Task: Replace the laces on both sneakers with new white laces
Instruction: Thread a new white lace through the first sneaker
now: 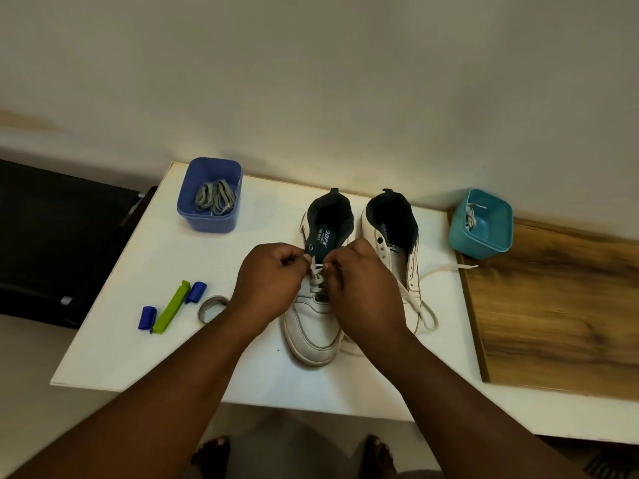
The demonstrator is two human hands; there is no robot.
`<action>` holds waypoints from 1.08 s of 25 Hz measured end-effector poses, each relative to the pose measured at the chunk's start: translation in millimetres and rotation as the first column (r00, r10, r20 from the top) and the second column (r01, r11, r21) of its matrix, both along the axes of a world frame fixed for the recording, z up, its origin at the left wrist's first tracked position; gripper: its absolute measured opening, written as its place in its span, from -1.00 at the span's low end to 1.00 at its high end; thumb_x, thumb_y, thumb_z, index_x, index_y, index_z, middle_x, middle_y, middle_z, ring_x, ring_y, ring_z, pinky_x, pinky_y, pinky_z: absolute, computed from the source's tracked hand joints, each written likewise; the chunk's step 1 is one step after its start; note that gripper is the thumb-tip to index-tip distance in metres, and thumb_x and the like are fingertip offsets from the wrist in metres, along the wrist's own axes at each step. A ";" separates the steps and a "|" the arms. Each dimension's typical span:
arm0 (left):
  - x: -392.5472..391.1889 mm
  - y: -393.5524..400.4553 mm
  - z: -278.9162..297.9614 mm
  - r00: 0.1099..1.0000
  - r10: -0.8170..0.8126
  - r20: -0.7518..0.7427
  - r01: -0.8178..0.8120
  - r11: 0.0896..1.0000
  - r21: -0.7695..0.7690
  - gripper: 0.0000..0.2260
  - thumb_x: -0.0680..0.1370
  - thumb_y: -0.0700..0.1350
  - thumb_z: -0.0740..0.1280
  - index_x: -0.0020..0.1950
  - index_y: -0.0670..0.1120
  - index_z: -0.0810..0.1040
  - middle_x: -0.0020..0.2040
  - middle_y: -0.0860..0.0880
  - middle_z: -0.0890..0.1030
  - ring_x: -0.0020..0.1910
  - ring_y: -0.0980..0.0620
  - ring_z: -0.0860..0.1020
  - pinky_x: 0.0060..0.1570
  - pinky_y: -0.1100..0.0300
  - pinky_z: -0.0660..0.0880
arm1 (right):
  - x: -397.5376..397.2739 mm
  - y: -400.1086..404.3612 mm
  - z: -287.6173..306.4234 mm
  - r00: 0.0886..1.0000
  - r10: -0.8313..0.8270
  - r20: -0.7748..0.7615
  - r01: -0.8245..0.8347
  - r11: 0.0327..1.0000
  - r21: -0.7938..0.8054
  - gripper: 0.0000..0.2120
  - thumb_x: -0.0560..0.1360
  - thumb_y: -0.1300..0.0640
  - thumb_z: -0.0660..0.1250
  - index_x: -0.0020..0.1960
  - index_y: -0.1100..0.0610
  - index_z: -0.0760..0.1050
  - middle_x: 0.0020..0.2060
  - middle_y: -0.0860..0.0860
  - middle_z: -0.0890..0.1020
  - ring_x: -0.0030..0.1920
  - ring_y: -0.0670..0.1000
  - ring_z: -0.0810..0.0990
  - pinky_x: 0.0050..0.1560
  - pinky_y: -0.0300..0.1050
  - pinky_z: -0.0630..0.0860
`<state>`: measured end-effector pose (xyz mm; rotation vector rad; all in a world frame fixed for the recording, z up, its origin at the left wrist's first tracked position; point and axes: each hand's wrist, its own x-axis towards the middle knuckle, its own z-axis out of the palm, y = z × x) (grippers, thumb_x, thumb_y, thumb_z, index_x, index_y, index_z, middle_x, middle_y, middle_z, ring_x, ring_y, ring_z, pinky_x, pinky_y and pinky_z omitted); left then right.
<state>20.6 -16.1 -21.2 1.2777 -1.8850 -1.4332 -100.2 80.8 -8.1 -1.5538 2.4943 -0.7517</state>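
- White bench [145, 347] carries both sneakers mid-bench, toes toward its near edge.
- Left sneaker [311, 337]: left hand [268, 285] and right hand [363, 292] each have a closed grip pinching its white lace [317, 271].
- Right sneaker [390, 229] lies just beside it, loose lace [439, 269] trailing right.

A plain cream wall [311, 70] fills the upper view. A white table [179, 340] stands against it, with a wood-grain board [560, 305] lying on its right part. A dark piece of furniture [52, 236] sits left of the table. Pale floor [31, 392] shows below, lit dimly and warmly.
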 end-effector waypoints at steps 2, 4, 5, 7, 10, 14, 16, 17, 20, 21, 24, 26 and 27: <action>1.0 0.0 0.4 1.000 -0.010 -0.016 0.011 1.000 0.024 -0.85 0.58 -0.07 0.40 -0.13 -0.04 0.73 -0.35 0.02 0.66 -0.30 -0.04 0.62 -0.03 -0.14 0.62 | -0.4 0.0 0.2 1.000 -0.008 -0.006 0.008 1.000 0.005 -0.89 0.63 0.10 0.29 0.01 0.03 0.60 -0.01 -0.03 0.49 -0.16 0.00 0.55 -0.23 -0.10 0.46; 1.5 -0.5 1.7 1.000 -0.018 -0.021 0.019 0.999 0.045 -0.87 0.58 -0.08 0.41 -0.11 -0.05 0.73 -0.32 -0.01 0.67 -0.28 -0.04 0.63 -0.01 -0.13 0.63 | -1.4 0.2 -0.4 1.000 -0.002 0.005 0.002 1.000 -0.006 -0.88 0.63 0.10 0.30 0.01 0.04 0.62 -0.02 -0.03 0.51 -0.15 -0.01 0.55 -0.21 -0.11 0.46; 1.3 -0.7 2.3 0.999 -0.021 -0.024 0.022 0.998 0.053 -0.87 0.59 -0.08 0.41 -0.10 -0.05 0.73 -0.31 -0.02 0.68 -0.28 -0.03 0.63 -0.01 -0.13 0.63 | -2.0 0.1 -0.7 1.000 0.005 0.002 -0.005 1.000 -0.009 -0.88 0.63 0.11 0.30 0.01 0.05 0.63 -0.02 -0.02 0.52 -0.14 -0.02 0.55 -0.19 -0.10 0.48; 1.2 -0.6 3.3 0.999 -0.021 -0.039 0.024 0.997 0.070 -0.88 0.59 -0.09 0.41 -0.09 -0.06 0.73 -0.30 -0.05 0.68 -0.30 -0.04 0.64 -0.02 -0.14 0.64 | -3.5 -1.1 -1.1 1.000 0.028 0.001 -0.028 1.000 -0.013 -0.87 0.63 0.13 0.31 -0.01 0.07 0.63 -0.03 -0.02 0.52 -0.14 -0.02 0.54 -0.17 -0.07 0.52; 0.8 1.4 3.1 0.998 -0.040 -0.052 0.043 0.996 0.075 -0.89 0.59 -0.10 0.41 -0.08 -0.07 0.72 -0.31 -0.06 0.68 -0.31 -0.07 0.65 -0.05 -0.14 0.64 | -6.3 -3.0 -1.5 0.996 0.081 0.031 -0.081 0.997 -0.009 -0.87 0.62 0.14 0.32 -0.03 0.09 0.64 -0.06 -0.03 0.51 -0.15 -0.03 0.54 -0.16 -0.03 0.54; -0.8 2.8 2.3 0.996 -0.067 -0.059 0.071 0.996 0.061 -0.87 0.60 -0.14 0.38 -0.10 -0.06 0.70 -0.33 -0.01 0.66 -0.34 0.08 0.59 -0.07 -0.04 0.61 | -7.7 -2.6 -6.5 0.993 0.070 0.092 -0.066 0.997 -0.045 -0.88 0.59 0.20 0.35 0.00 0.07 0.67 -0.09 -0.04 0.51 -0.13 -0.04 0.55 -0.13 -0.03 0.56; -1.3 1.4 1.6 0.994 -0.103 -0.019 0.103 0.995 0.006 -0.91 0.58 -0.16 0.40 -0.06 -0.01 0.68 -0.25 0.06 0.68 -0.25 0.13 0.63 -0.03 0.04 0.61 | -10.4 -2.6 -6.2 0.987 0.082 0.137 -0.075 0.996 -0.052 -0.87 0.59 0.21 0.37 0.02 0.06 0.69 -0.10 -0.05 0.50 -0.13 -0.06 0.55 -0.12 -0.06 0.54; -1.0 1.0 1.0 0.993 -0.118 0.017 0.119 0.992 -0.042 -0.93 0.56 -0.14 0.43 -0.06 0.02 0.67 -0.21 0.09 0.68 -0.20 0.15 0.64 -0.01 0.09 0.61 | -13.4 -2.7 -5.5 0.984 0.104 0.145 -0.098 0.994 -0.048 -0.87 0.60 0.20 0.37 0.03 0.05 0.69 -0.11 -0.06 0.49 -0.13 -0.06 0.54 -0.12 -0.08 0.52; -0.6 2.0 1.5 0.979 -0.143 0.147 0.166 0.973 -0.159 -0.97 0.59 -0.08 0.40 -0.05 0.03 0.61 -0.12 0.11 0.65 -0.10 0.11 0.61 0.00 0.14 0.54 | -22.3 0.6 0.0 0.978 0.176 0.110 -0.178 0.984 0.007 -0.85 0.64 0.13 0.33 0.09 0.04 0.67 -0.09 -0.05 0.48 -0.09 -0.05 0.52 -0.09 -0.07 0.49; -1.1 2.4 2.5 0.974 -0.138 0.182 0.167 0.973 -0.156 -0.96 0.61 -0.08 0.35 -0.03 0.01 0.58 -0.09 0.08 0.63 -0.07 0.07 0.60 0.01 0.13 0.53 | -24.9 2.4 1.9 0.981 0.181 0.074 -0.185 0.982 0.038 -0.83 0.65 0.11 0.30 0.13 0.04 0.66 -0.07 -0.03 0.49 -0.05 -0.02 0.52 -0.07 -0.05 0.50; 0.3 1.6 13.8 0.999 -0.017 0.040 0.013 0.996 0.091 -0.91 0.66 -0.14 0.25 0.00 -0.07 0.53 -0.01 0.02 0.66 -0.01 -0.01 0.63 0.13 0.00 0.58 | -28.1 7.1 8.5 0.987 0.158 0.009 -0.158 0.979 0.126 -0.73 0.64 0.14 0.23 0.27 0.03 0.62 0.03 0.03 0.50 0.05 0.06 0.54 -0.03 -0.05 0.50; 1.0 3.1 26.0 0.994 0.076 -0.081 -0.051 0.961 0.271 -0.87 0.69 -0.18 0.19 -0.01 -0.11 0.50 0.02 0.02 0.69 0.01 0.02 0.67 0.16 0.02 0.60 | -26.8 7.7 11.4 0.987 0.164 -0.001 -0.162 0.975 0.151 -0.69 0.62 0.20 0.23 0.29 0.02 0.61 0.06 0.05 0.50 0.07 0.08 0.52 -0.04 -0.09 0.46; -0.2 5.9 32.0 0.985 0.119 -0.128 -0.070 0.939 0.338 -0.84 0.70 -0.21 0.16 -0.02 -0.12 0.48 0.00 0.01 0.69 0.01 0.02 0.68 0.16 0.04 0.61 | -26.8 7.5 12.4 0.986 0.165 -0.010 -0.162 0.974 0.161 -0.67 0.60 0.22 0.24 0.29 0.02 0.62 0.07 0.06 0.51 0.08 0.09 0.52 -0.05 -0.10 0.43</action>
